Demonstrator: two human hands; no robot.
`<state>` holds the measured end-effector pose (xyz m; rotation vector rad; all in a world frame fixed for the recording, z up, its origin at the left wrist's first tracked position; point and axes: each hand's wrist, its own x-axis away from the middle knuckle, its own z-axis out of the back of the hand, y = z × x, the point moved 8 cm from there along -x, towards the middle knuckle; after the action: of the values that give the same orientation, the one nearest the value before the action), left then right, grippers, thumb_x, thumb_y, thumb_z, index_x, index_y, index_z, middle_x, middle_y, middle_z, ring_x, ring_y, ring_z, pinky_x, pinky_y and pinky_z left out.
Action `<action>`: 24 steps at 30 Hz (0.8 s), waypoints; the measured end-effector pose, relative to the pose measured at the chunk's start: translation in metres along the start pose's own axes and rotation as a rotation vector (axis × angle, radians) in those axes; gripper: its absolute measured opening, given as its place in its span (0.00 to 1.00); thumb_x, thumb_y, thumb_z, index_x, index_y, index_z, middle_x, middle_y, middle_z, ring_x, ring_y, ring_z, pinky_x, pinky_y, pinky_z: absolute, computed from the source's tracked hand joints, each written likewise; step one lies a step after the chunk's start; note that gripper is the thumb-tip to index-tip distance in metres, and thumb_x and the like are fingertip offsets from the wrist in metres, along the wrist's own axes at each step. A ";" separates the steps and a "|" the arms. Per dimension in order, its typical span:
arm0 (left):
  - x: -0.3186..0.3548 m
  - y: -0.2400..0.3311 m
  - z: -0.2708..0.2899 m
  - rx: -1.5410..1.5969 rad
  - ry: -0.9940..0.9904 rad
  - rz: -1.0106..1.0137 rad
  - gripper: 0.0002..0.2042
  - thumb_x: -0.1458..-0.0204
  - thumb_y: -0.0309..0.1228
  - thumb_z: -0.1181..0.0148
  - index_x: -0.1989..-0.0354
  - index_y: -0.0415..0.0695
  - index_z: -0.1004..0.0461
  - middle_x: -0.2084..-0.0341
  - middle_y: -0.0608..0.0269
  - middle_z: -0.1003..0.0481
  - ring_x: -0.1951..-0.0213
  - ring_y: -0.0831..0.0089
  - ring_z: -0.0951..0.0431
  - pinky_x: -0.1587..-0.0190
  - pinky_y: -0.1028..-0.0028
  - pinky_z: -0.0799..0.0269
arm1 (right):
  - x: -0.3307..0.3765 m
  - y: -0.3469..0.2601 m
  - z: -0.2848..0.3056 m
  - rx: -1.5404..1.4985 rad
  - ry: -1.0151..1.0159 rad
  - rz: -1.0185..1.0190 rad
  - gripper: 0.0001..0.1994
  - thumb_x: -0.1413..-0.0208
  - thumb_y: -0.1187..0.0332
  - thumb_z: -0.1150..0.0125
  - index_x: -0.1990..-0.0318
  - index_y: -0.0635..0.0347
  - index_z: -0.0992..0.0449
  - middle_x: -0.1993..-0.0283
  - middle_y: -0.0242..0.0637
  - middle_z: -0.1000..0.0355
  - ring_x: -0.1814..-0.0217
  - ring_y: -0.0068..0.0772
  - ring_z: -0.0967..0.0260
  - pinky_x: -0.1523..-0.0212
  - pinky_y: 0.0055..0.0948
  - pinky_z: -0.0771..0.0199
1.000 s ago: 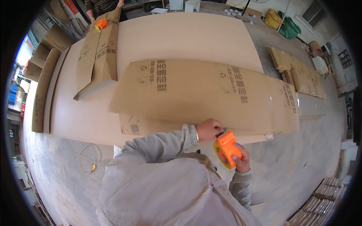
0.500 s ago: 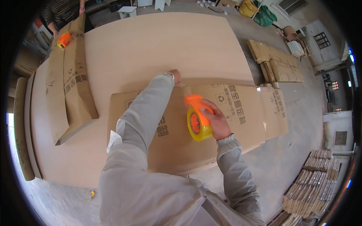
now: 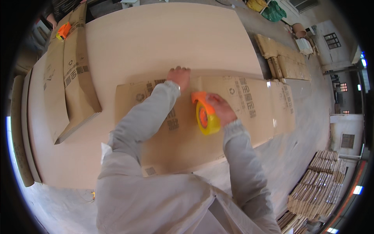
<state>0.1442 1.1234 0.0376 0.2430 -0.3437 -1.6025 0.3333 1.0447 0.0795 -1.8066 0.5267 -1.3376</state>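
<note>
A long brown cardboard package (image 3: 171, 146) lies across the near side of the board-topped surface, printed with dark characters. My right hand (image 3: 221, 109) grips an orange tape dispenser (image 3: 199, 96) carrying a roll of yellowish tape (image 3: 210, 126), just above the package's middle. At the package's far edge is my left hand (image 3: 179, 78), its fingers bent down over the edge and their tips hidden. A faint clear strip seems to run from that edge toward the dispenser. Bands of shiny tape (image 3: 274, 123) cross the package's right part.
Another folded cardboard package (image 3: 80, 89) lies at the left with a second orange tape dispenser (image 3: 63, 30) on it. A person's arm (image 3: 50, 19) shows behind. Wrapped packages (image 3: 290, 64) lie beyond the right edge; stacked bundles (image 3: 317, 187) stand at lower right.
My left hand has turned, its back now showing at the package's far edge. My right hand has moved the dispenser slightly up in the picture. The whole view has shifted a little.
</note>
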 end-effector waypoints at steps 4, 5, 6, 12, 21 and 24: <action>0.209 0.088 -0.022 -0.298 -0.175 -0.292 0.27 0.51 0.44 0.40 0.45 0.41 0.25 0.38 0.50 0.32 0.32 0.47 0.43 0.35 0.42 0.44 | -0.017 0.000 -0.007 0.159 -0.105 -0.041 0.13 0.36 0.64 0.41 0.50 0.61 0.24 0.57 0.35 0.24 0.58 0.29 0.26 0.56 0.30 0.22; 0.262 0.112 -0.030 -0.187 -0.140 -0.337 0.32 0.54 0.48 0.38 0.41 0.41 0.28 0.37 0.49 0.34 0.30 0.48 0.44 0.33 0.40 0.49 | -0.021 -0.002 -0.011 0.271 -0.160 -0.032 0.12 0.36 0.64 0.41 0.52 0.62 0.24 0.58 0.36 0.24 0.59 0.28 0.25 0.57 0.30 0.22; 0.300 0.125 -0.046 -0.111 -0.208 -0.359 0.38 0.56 0.51 0.37 0.37 0.41 0.31 0.35 0.47 0.36 0.29 0.48 0.46 0.31 0.38 0.54 | -0.022 -0.004 -0.013 0.420 -0.179 0.003 0.12 0.36 0.64 0.42 0.52 0.62 0.23 0.59 0.36 0.23 0.60 0.28 0.25 0.58 0.30 0.22; 0.326 0.113 -0.087 -0.185 0.033 -0.204 0.52 0.61 0.59 0.35 0.30 0.36 0.43 0.28 0.46 0.48 0.26 0.46 0.54 0.29 0.37 0.63 | -0.005 0.004 -0.015 0.327 -0.115 0.062 0.11 0.38 0.64 0.44 0.59 0.64 0.23 0.74 0.45 0.26 0.78 0.37 0.27 0.76 0.39 0.26; 0.325 0.119 -0.066 -0.310 -0.019 -0.150 0.59 0.65 0.61 0.32 0.28 0.35 0.49 0.29 0.41 0.50 0.27 0.45 0.54 0.29 0.39 0.61 | 0.103 0.101 0.034 0.286 0.105 0.265 0.12 0.39 0.66 0.43 0.53 0.62 0.23 0.59 0.43 0.23 0.64 0.33 0.24 0.64 0.39 0.22; 0.325 0.121 -0.067 -0.342 -0.024 -0.165 0.57 0.62 0.62 0.33 0.26 0.41 0.51 0.31 0.41 0.47 0.27 0.45 0.52 0.29 0.40 0.59 | 0.160 0.171 0.045 0.046 0.081 0.165 0.14 0.40 0.68 0.41 0.49 0.61 0.24 0.55 0.40 0.23 0.58 0.31 0.25 0.58 0.34 0.22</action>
<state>0.2605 0.7902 0.0362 -0.0102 -0.0647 -1.7980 0.4535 0.8448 0.0319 -1.6392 0.6682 -1.3032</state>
